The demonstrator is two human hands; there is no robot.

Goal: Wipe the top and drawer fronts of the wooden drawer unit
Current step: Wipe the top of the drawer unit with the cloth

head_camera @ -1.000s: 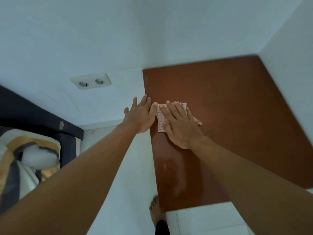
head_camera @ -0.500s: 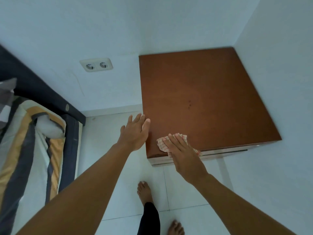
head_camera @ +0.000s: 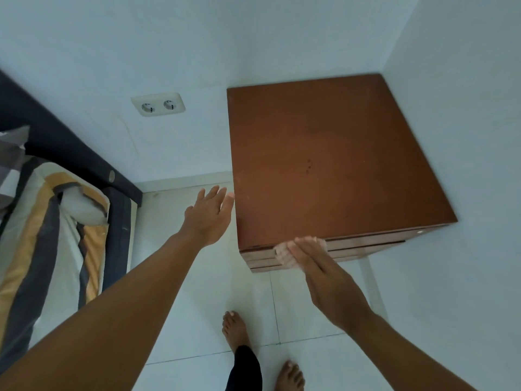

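Down off the top, the cloth now lies against the drawer fronts of the unit, pressed flat by my right grip, fingers straight. Beside the unit my left grip hangs spread. Soft and limp, the cloth wants palm pressure, I judge.

Soft, even, cool-bluish light from a source out of view; moderately bright, without hard shadows; faint dull sheen on the wooden top, no glare; slight motion blur on the right hand and cloth; strong wide-angle bending toward the edges, walls leaning; mild softness overall.
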